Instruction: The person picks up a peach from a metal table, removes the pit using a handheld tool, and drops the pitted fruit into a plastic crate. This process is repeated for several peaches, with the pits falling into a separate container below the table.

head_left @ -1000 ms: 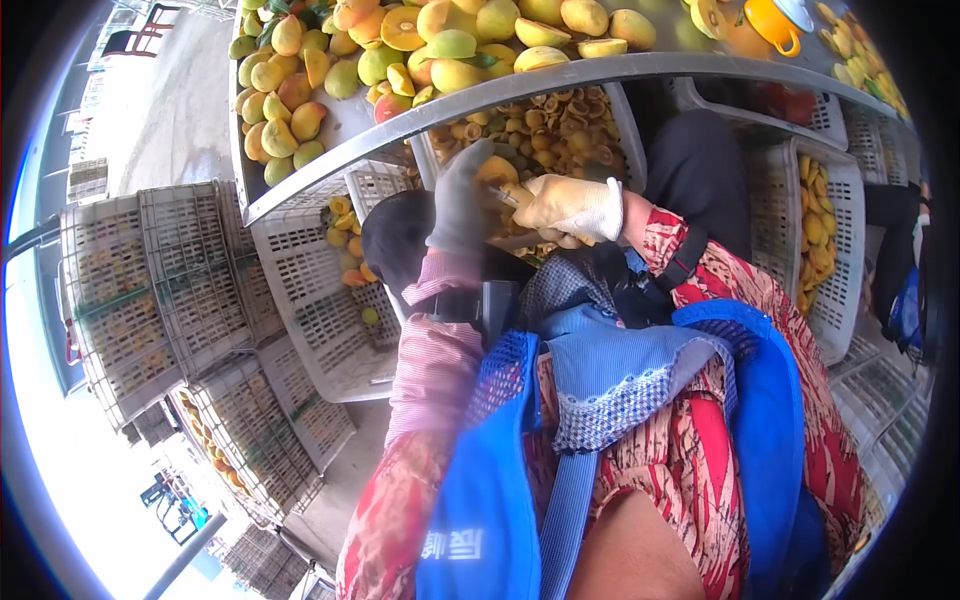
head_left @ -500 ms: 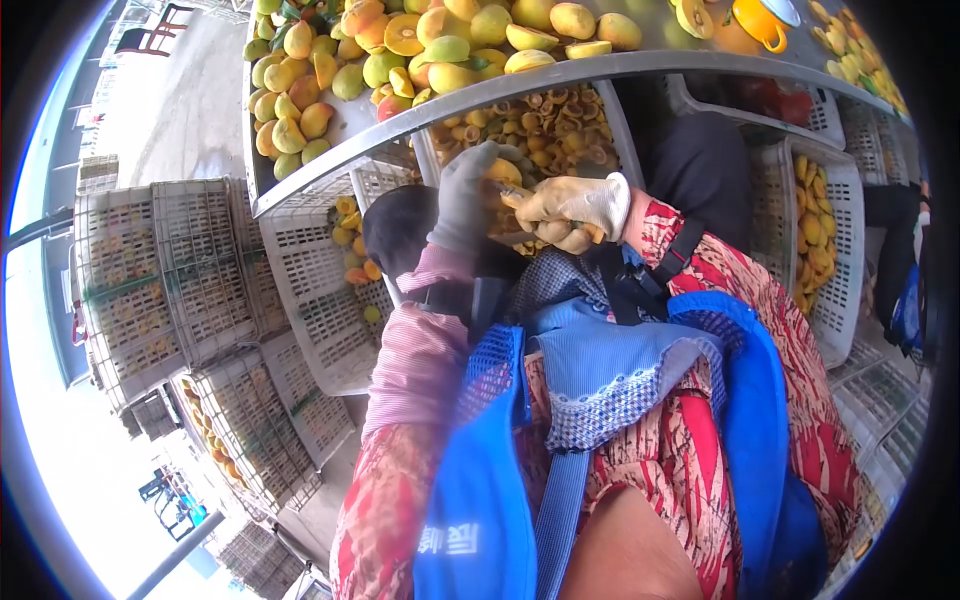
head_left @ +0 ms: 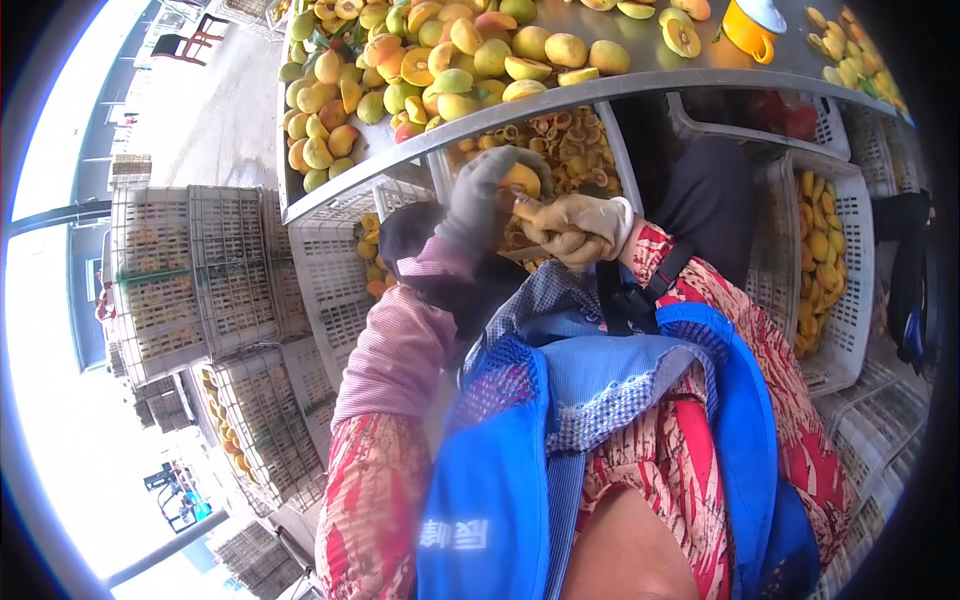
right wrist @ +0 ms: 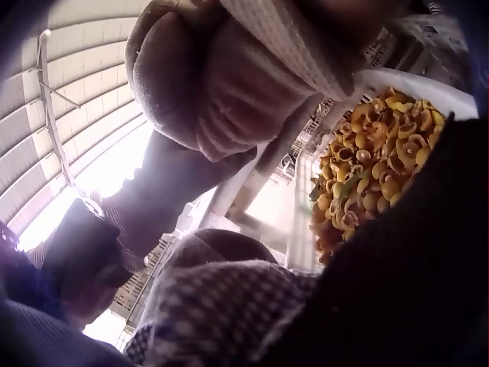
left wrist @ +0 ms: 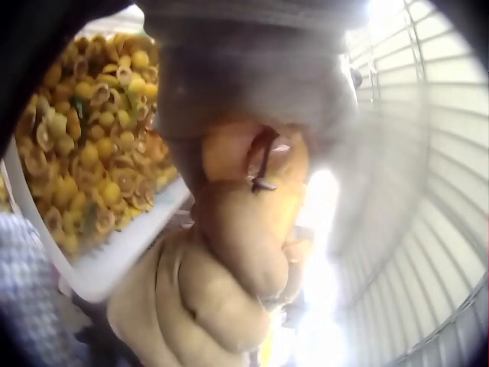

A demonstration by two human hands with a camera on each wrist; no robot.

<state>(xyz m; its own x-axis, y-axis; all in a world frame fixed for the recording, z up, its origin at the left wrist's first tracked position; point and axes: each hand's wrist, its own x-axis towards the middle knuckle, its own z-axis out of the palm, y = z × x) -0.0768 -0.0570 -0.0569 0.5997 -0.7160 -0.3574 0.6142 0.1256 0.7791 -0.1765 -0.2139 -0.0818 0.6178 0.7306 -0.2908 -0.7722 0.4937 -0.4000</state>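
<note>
My left hand (head_left: 478, 200), in a grey glove, holds a yellow peach (head_left: 522, 180) with its fingers curled round it. A cream-gloved right hand (head_left: 580, 228) grips a small hand tool (head_left: 525, 207) against the fruit. In the left wrist view, the tool's thin curved metal end (left wrist: 263, 164) lies at the reddish hollow of the peach, with the right thumb pressed close below. The right wrist view shows the curled underside of the right glove (right wrist: 229, 84); the tool is hidden there. Below both hands stands a crate (head_left: 622, 165) of peach scraps and pits.
A metal-edged table (head_left: 440, 125) ahead bears whole and halved peaches (head_left: 490, 55) and a yellow enamel mug (head_left: 750, 30). White crates flank my knees, the right one (head_left: 850, 290) holding peach pieces (head_left: 822, 250). Stacked crates (head_left: 155, 285) stand at the left.
The head view has swung left, so the table and crates sit further right. My right hand has rolled, showing its curled fingers instead of its back. Both hands stay together at the peach.
</note>
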